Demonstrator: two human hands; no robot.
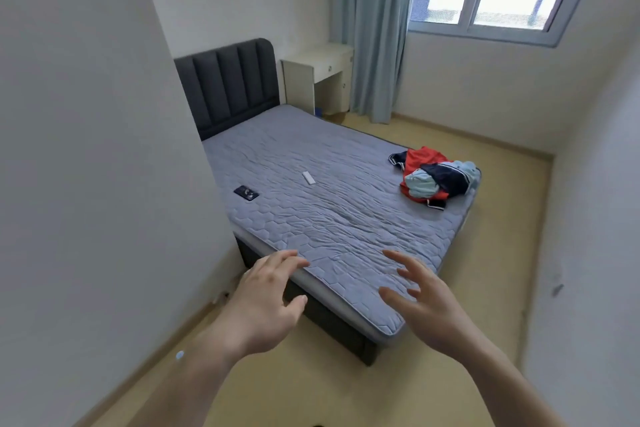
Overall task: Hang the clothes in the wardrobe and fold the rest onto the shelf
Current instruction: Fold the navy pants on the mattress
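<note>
A heap of clothes (433, 177) in red, navy and light blue lies on the right edge of the bed (329, 218), near its foot corner. My left hand (266, 302) reaches out over the near corner of the mattress, fingers spread and holding nothing. My right hand (426, 302) is stretched out beside it, also open and empty. Both hands are well short of the clothes heap. No wardrobe or shelf is in view.
A dark phone (246, 192) and a white remote (309, 177) lie on the grey quilted mattress. A dark padded headboard (228, 87) stands at the back, a cream desk (318, 80) and blue curtain (377, 45) beyond it. A white wall (86, 149) is on my left; wooden floor (502, 236) runs right of the bed.
</note>
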